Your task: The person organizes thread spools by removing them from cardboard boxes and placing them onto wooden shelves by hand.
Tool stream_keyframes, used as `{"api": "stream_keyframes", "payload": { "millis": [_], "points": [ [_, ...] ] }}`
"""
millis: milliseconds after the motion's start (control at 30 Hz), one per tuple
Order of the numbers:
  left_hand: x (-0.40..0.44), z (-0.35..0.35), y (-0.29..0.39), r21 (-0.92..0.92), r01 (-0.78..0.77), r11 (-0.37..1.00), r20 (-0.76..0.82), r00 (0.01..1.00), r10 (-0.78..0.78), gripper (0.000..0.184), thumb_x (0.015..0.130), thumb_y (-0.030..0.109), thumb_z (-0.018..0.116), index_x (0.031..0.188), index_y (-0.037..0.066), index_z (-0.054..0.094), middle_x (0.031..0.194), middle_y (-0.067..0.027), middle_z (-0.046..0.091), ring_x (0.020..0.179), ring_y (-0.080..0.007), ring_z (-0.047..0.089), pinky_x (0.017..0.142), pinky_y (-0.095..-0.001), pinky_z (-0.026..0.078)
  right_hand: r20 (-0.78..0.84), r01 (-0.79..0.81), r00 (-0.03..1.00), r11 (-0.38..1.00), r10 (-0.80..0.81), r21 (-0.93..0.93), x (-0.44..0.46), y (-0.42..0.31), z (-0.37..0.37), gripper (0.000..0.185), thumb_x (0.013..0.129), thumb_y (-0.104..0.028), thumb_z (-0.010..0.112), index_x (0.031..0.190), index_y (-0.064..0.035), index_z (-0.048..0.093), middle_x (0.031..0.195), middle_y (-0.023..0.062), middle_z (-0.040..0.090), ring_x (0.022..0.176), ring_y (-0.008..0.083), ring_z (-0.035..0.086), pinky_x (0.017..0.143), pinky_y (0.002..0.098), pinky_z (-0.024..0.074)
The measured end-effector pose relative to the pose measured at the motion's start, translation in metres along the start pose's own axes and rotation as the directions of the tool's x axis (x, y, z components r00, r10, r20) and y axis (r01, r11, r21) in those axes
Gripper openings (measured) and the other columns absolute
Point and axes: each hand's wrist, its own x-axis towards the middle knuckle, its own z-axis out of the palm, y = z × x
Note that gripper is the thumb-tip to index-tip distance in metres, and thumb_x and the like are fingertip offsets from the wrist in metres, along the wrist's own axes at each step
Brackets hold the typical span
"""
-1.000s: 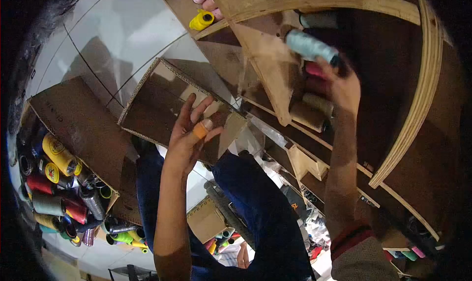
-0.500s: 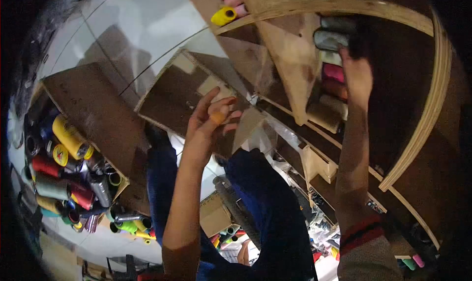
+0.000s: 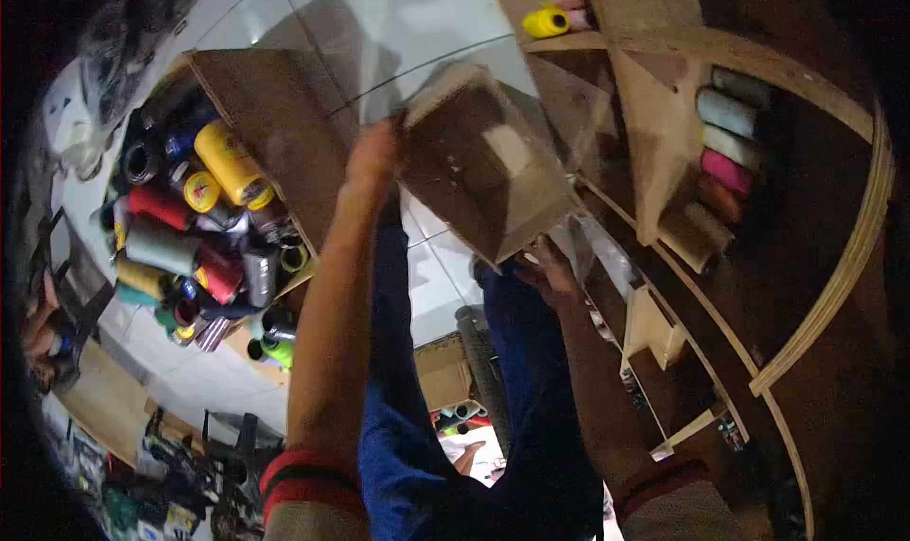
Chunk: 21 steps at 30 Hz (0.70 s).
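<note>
A small cardboard box (image 3: pixel 455 186), its open side facing me, hangs tilted above my knees between both hands. Fingers of my left hand (image 3: pixel 374 154) are closed over its left edge. At the box's lower right corner, my right hand (image 3: pixel 555 271) grips from beneath, with part of its fingers hidden. Inside the box only a pale patch (image 3: pixel 509 151) on the wall shows. To the right, a row of thread spools lies in a wooden shelf: grey (image 3: pixel 728 113), pink (image 3: pixel 726 170) and tan (image 3: pixel 688 240) among them.
A large cardboard carton (image 3: pixel 275 115) on the left holds many thread cones, including a yellow cone (image 3: pixel 227 162) and a red cone (image 3: pixel 159 203). The curved wooden shelf edge (image 3: pixel 834 323) runs along the right. A yellow spool (image 3: pixel 546 22) lies at the top.
My right hand has left the shelf spools and come down to the box. My left hand has moved from above the box to its left edge. The view has shifted, and the box is tilted differently.
</note>
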Motion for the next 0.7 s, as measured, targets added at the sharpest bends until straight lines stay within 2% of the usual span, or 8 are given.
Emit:
{"api": "stream_keyframes", "payload": {
  "millis": [100, 167, 233, 300, 400, 467, 600, 700],
  "points": [
    [-0.009, -0.007, 0.008, 0.018, 0.012, 1.0, 0.098, 0.995, -0.013, 0.02, 0.075, 0.009, 0.058, 0.093, 0.0, 0.06, 0.088, -0.0257, 0.062, 0.09, -0.0382, 0.06, 0.078, -0.0481, 0.047, 0.192, 0.208, 0.955, 0.971, -0.227, 0.116, 0.019, 0.01, 0.008, 0.072, 0.087, -0.041, 0.055, 0.142, -0.0114, 0.018, 0.133, 0.0168, 0.039, 0.119, 0.0334, 0.043, 0.087, 0.0429, 0.0477],
    [-0.037, -0.014, 0.032, 0.078, -0.054, 0.995, -0.049, 0.997, 0.058, 0.013, 0.077, 0.0, 0.053, 0.082, -0.004, 0.064, 0.083, -0.0251, 0.062, 0.08, -0.0398, 0.062, 0.068, -0.0456, 0.051, 0.019, 0.248, 0.969, 0.967, -0.247, -0.061, -0.01, -0.034, 0.064, 0.059, 0.087, -0.031, 0.058, 0.134, -0.0055, 0.033, 0.122, 0.0173, 0.047, 0.108, 0.031, 0.052, 0.081, 0.0415, 0.0493],
    [-0.066, -0.026, 0.055, -0.052, -0.036, 0.998, -0.035, 0.999, 0.035, 0.02, 0.076, 0.0, 0.053, 0.093, -0.001, 0.064, 0.082, -0.0261, 0.061, 0.081, -0.0407, 0.062, 0.068, -0.0471, 0.049, -0.171, 0.226, 0.944, 0.93, -0.282, -0.289, 0.004, -0.045, 0.071, 0.053, 0.087, -0.027, 0.059, 0.129, -0.0016, 0.037, 0.118, 0.0188, 0.049, 0.105, 0.0307, 0.054, 0.08, 0.0409, 0.049],
    [-0.085, -0.018, 0.06, -0.153, -0.177, 0.972, -0.245, 0.96, 0.136, 0.024, 0.072, 0.004, 0.059, 0.097, 0.001, 0.058, 0.077, -0.0236, 0.061, 0.079, -0.0409, 0.06, 0.07, -0.0472, 0.048, -0.237, 0.333, 0.846, 0.821, -0.477, -0.464, 0.013, -0.055, 0.073, 0.054, 0.084, -0.027, 0.062, 0.123, 0.0022, 0.041, 0.113, 0.0195, 0.05, 0.099, 0.0304, 0.055, 0.075, 0.0378, 0.0487],
    [-0.08, -0.012, 0.048, -0.17, -0.054, 0.984, -0.252, 0.968, 0.01, 0.03, 0.074, 0.0, 0.054, 0.103, 0.001, 0.055, 0.079, -0.0251, 0.06, 0.078, -0.0418, 0.06, 0.066, -0.048, 0.049, -0.309, 0.04, 0.687, 0.459, -0.658, -0.887, 0.011, -0.07, 0.075, 0.062, 0.078, -0.036, 0.065, 0.118, 0.0063, 0.044, 0.109, 0.0208, 0.051, 0.098, 0.0318, 0.054, 0.076, 0.0374, 0.0473],
    [-0.071, -0.006, 0.025, -0.153, -0.013, 0.988, -0.191, 0.981, -0.017, 0.038, 0.074, -0.003, 0.051, 0.111, 0.002, 0.054, 0.081, -0.0247, 0.061, 0.079, -0.0416, 0.06, 0.066, -0.0484, 0.049, -0.344, -0.248, 0.636, 0.24, -0.691, -0.939, 0.006, -0.072, 0.072, 0.066, 0.076, -0.04, 0.066, 0.117, 0.0067, 0.045, 0.11, 0.0214, 0.051, 0.099, 0.0326, 0.053, 0.078, 0.0384, 0.0463],
    [-0.081, -0.01, 0.025, -0.18, -0.072, 0.981, -0.234, 0.972, 0.029, 0.044, 0.075, -0.002, 0.05, 0.119, 0.004, 0.05, 0.082, -0.0246, 0.061, 0.081, -0.0409, 0.06, 0.069, -0.0482, 0.049, -0.427, -0.163, 0.86, 0.644, -0.279, -0.748, 0.028, -0.057, 0.038, 0.065, 0.077, -0.041, 0.065, 0.119, 0.0041, 0.046, 0.113, 0.0218, 0.052, 0.103, 0.0327, 0.052, 0.082, 0.0397, 0.0447],
    [-0.076, -0.013, 0.03, -0.203, -0.161, 0.966, -0.332, 0.939, 0.087, 0.043, 0.076, 0.0, 0.052, 0.119, 0.004, 0.05, 0.083, -0.024, 0.061, 0.082, -0.0414, 0.06, 0.069, -0.0479, 0.049, -0.462, -0.16, 0.849, 0.708, -0.257, -0.688, 0.044, -0.05, 0.038, 0.064, 0.078, -0.041, 0.065, 0.121, 0.0021, 0.047, 0.116, 0.0221, 0.052, 0.105, 0.0328, 0.052, 0.084, 0.0408, 0.0435]
  ]
}}
